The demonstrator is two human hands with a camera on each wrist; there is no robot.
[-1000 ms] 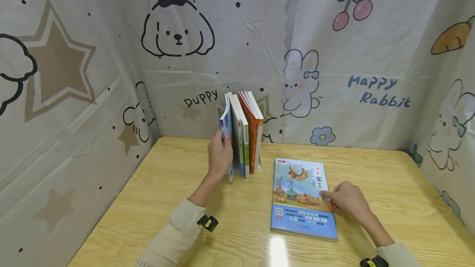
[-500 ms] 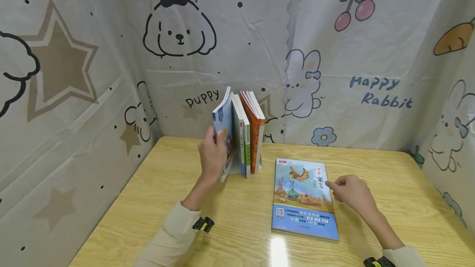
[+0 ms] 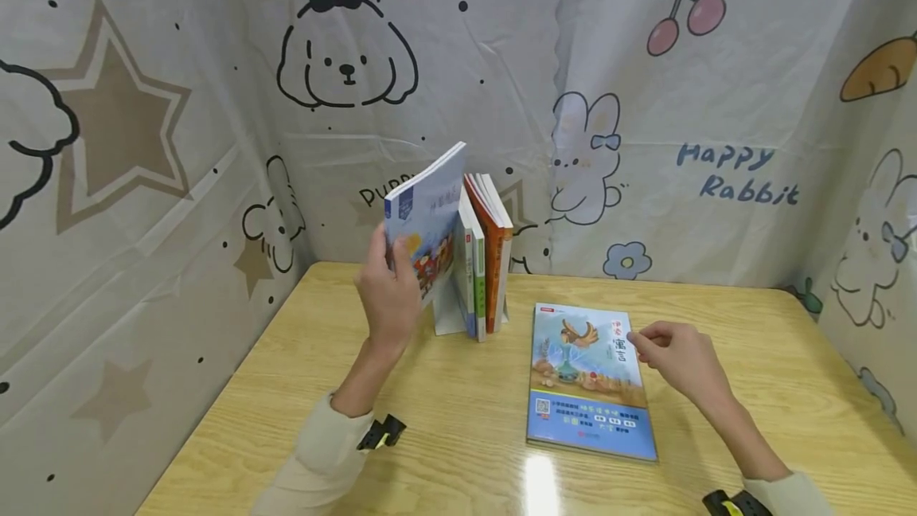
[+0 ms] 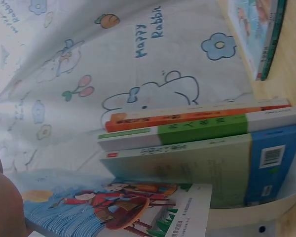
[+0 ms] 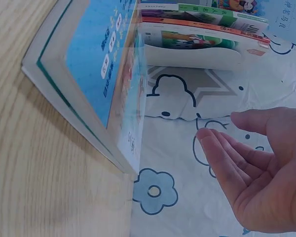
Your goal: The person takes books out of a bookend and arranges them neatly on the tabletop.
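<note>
My left hand (image 3: 390, 289) grips a blue picture book (image 3: 428, 217) by its near edge, thumb on the illustrated cover. The book is tilted and lifted beside a row of upright books (image 3: 478, 261). In the left wrist view, its cover (image 4: 123, 207) lies alongside a pale green and blue book (image 4: 207, 168). My right hand (image 3: 680, 361) hovers at the right edge of a flat stack of books (image 3: 587, 381) with a blue cover on top. The right wrist view shows that hand (image 5: 256, 168) with relaxed fingers and nothing between thumb and fingertips.
A white bookend (image 3: 447, 313) stands at the left foot of the upright row. An orange-spined book (image 3: 494, 261) is at its right side. Patterned cloth (image 3: 344, 142) walls in the wooden table (image 3: 301, 388) at the back and sides.
My left hand has drawn the blue picture book out of the upright row, leftward, up and nearer. My right hand has lifted from the flat stack's edge and shifted slightly right.
</note>
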